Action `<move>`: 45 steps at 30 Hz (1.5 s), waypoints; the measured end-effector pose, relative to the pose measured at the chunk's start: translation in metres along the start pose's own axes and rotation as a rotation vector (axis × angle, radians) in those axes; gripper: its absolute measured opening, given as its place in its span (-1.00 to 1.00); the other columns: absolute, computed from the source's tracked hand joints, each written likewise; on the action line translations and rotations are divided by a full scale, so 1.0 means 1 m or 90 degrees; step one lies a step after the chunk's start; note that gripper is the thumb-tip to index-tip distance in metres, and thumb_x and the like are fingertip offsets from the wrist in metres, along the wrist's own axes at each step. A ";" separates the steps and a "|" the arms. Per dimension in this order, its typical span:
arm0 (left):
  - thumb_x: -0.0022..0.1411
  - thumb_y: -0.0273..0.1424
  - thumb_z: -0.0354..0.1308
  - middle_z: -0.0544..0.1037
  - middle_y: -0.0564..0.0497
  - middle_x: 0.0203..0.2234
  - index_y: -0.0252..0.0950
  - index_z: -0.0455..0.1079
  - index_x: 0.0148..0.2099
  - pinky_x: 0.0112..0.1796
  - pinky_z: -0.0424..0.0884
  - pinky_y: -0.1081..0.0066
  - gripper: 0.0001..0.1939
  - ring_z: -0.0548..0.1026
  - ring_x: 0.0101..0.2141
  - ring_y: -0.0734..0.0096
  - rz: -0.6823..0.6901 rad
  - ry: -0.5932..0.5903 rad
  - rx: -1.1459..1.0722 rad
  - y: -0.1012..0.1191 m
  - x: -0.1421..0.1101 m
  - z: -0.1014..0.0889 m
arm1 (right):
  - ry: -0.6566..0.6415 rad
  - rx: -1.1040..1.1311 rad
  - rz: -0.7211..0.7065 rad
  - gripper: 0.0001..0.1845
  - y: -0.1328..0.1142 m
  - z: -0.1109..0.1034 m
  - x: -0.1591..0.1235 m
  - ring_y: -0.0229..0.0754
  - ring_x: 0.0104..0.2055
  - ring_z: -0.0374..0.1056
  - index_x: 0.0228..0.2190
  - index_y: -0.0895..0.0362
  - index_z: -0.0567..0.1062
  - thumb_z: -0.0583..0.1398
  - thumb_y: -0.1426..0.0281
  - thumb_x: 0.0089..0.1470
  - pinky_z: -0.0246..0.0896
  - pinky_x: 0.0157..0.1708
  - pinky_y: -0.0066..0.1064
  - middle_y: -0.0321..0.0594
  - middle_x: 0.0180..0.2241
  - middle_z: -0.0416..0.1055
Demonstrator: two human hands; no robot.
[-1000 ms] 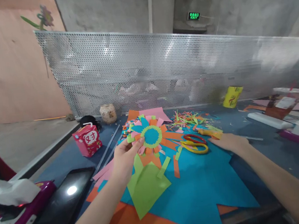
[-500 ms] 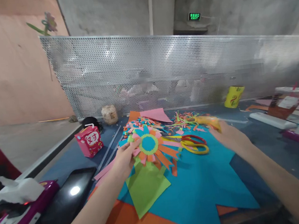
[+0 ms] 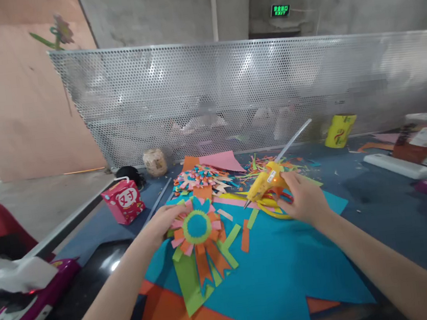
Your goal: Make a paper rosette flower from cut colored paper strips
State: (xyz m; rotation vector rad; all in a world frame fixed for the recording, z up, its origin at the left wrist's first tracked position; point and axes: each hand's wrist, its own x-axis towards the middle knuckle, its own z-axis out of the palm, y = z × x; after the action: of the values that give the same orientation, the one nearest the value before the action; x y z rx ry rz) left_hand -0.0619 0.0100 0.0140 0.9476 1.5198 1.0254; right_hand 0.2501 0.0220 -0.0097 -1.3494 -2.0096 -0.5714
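Note:
My left hand [image 3: 166, 222] is closed on the left edge of a paper rosette [image 3: 198, 227]. It has a blue centre, a green ring, pink and orange petals, and orange ribbon tails hanging toward me. In my right hand [image 3: 303, 198] is a yellow hot glue gun [image 3: 264, 182], its nozzle pointing down and left, a clear glue stick jutting from its back. Yellow-handled scissors [image 3: 275, 213] lie partly hidden beneath the gun. Under both hands spreads a large blue sheet [image 3: 272, 266]; a green sheet [image 3: 188, 276] lies below the rosette.
A fringed paper pile [image 3: 203, 176] and coloured scraps lie toward the perforated metal divider [image 3: 189, 80]. On the left stand a pink drink box [image 3: 123, 201], a dark phone [image 3: 109, 259] and a purple power strip [image 3: 55, 296]. A yellow roll [image 3: 340, 131] stands at right.
My right hand has brought the glue gun left and nearer, over the scissors. My left hand has moved the rosette left and lower, its tails now hanging toward me.

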 end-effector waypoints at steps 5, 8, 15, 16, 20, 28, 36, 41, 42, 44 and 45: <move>-0.14 -0.26 0.13 0.50 -0.08 -0.38 -0.30 0.41 -0.30 -0.37 0.32 0.31 -0.69 0.43 -0.30 0.13 0.423 0.244 0.413 0.001 -0.006 -0.001 | -0.023 -0.009 -0.027 -0.59 -0.001 -0.001 -0.002 -0.03 -0.30 0.31 -0.17 0.22 0.22 0.05 0.27 -0.06 0.19 -0.44 -0.34 -0.02 -0.27 0.34; -0.01 -0.29 0.06 0.47 -0.09 -0.20 -0.24 0.37 -0.18 -0.11 0.14 0.13 -0.70 0.34 -0.11 0.10 0.630 0.200 0.626 -0.002 -0.023 0.020 | -0.041 0.002 -0.020 -0.59 -0.004 0.000 -0.002 -0.04 -0.32 0.31 -0.17 0.21 0.23 0.06 0.25 -0.07 0.18 -0.45 -0.34 -0.03 -0.27 0.35; -0.04 -0.26 0.14 0.54 0.00 -0.32 -0.17 0.20 0.04 -0.11 0.07 0.15 -0.46 0.38 -0.14 0.15 0.632 -0.105 0.763 -0.022 -0.043 0.061 | -0.029 0.028 0.039 -0.56 0.003 0.000 -0.005 -0.01 -0.29 0.33 -0.15 0.20 0.23 0.07 0.29 -0.11 0.23 -0.43 -0.30 -0.02 -0.24 0.34; -0.03 -0.28 0.14 0.54 0.01 -0.34 -0.18 0.19 0.05 -0.13 0.08 0.17 -0.45 0.38 -0.15 0.16 0.630 -0.103 0.760 -0.023 -0.042 0.061 | -0.025 0.032 0.048 -0.55 0.003 0.000 -0.005 -0.01 -0.28 0.33 -0.15 0.20 0.23 0.07 0.29 -0.12 0.23 -0.42 -0.29 -0.02 -0.22 0.34; 0.02 -0.39 0.07 0.55 0.01 -0.35 -0.18 0.20 0.03 -0.23 0.11 0.22 -0.54 0.43 -0.22 0.19 0.629 -0.089 0.759 -0.029 -0.041 0.061 | -0.020 0.051 0.067 -0.56 0.003 0.000 -0.004 -0.02 -0.25 0.34 -0.15 0.20 0.24 0.06 0.29 -0.12 0.25 -0.41 -0.31 0.00 -0.20 0.34; 0.00 -0.49 0.04 0.56 0.07 -0.46 -0.19 0.27 -0.05 -0.18 0.19 0.20 -0.60 0.47 -0.37 0.27 0.544 -0.105 0.656 -0.031 -0.045 0.067 | -0.025 0.068 0.091 -0.56 0.002 -0.003 -0.003 -0.01 -0.22 0.34 -0.15 0.20 0.25 0.07 0.27 -0.10 0.28 -0.38 -0.30 0.01 -0.16 0.33; -0.13 -0.39 0.23 0.51 0.05 -0.55 -0.30 0.33 -0.27 -0.45 0.33 0.48 -0.71 0.45 -0.48 0.44 0.322 -0.119 0.068 -0.016 -0.038 0.056 | 0.011 0.098 0.096 -0.58 -0.001 -0.005 -0.004 -0.02 -0.25 0.34 -0.18 0.18 0.23 0.11 0.28 -0.11 0.27 -0.41 -0.31 -0.01 -0.21 0.33; -0.30 -0.42 0.34 0.46 0.10 -0.60 -0.34 0.32 -0.34 -0.57 0.30 0.56 -0.61 0.41 -0.60 0.56 0.159 -0.096 -0.125 -0.015 -0.035 0.055 | 0.098 0.126 0.014 -0.62 -0.006 -0.009 -0.006 -0.07 -0.34 0.31 -0.22 0.17 0.19 0.11 0.24 -0.08 0.25 -0.51 -0.33 -0.06 -0.32 0.30; -0.32 -0.43 0.35 0.45 0.11 -0.61 -0.34 0.31 -0.36 -0.57 0.31 0.56 -0.61 0.40 -0.61 0.57 0.147 -0.092 -0.155 -0.015 -0.035 0.055 | 0.112 0.129 -0.010 -0.61 -0.008 -0.010 -0.006 -0.07 -0.35 0.30 -0.22 0.18 0.19 0.11 0.25 -0.08 0.25 -0.51 -0.33 -0.07 -0.34 0.29; -0.37 -0.45 0.36 0.45 0.12 -0.62 -0.35 0.30 -0.40 -0.56 0.34 0.55 -0.60 0.41 -0.62 0.56 0.139 -0.080 -0.198 -0.014 -0.036 0.057 | 0.130 0.126 -0.056 -0.61 -0.012 -0.011 -0.008 -0.07 -0.34 0.28 -0.22 0.18 0.18 0.13 0.28 -0.08 0.26 -0.49 -0.32 -0.07 -0.34 0.28; -0.39 -0.46 0.37 0.44 0.12 -0.63 -0.36 0.30 -0.42 -0.55 0.36 0.55 -0.60 0.42 -0.61 0.56 0.137 -0.073 -0.211 -0.013 -0.036 0.058 | 0.133 0.120 -0.079 -0.62 -0.014 -0.012 -0.008 -0.07 -0.33 0.27 -0.21 0.19 0.18 0.13 0.30 -0.08 0.27 -0.47 -0.31 -0.06 -0.35 0.28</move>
State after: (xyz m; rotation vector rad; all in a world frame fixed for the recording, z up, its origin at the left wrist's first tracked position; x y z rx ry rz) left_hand 0.0001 -0.0202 0.0070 0.9280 1.1258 1.3075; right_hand 0.2426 0.0035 -0.0075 -1.0154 -1.9307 -0.5391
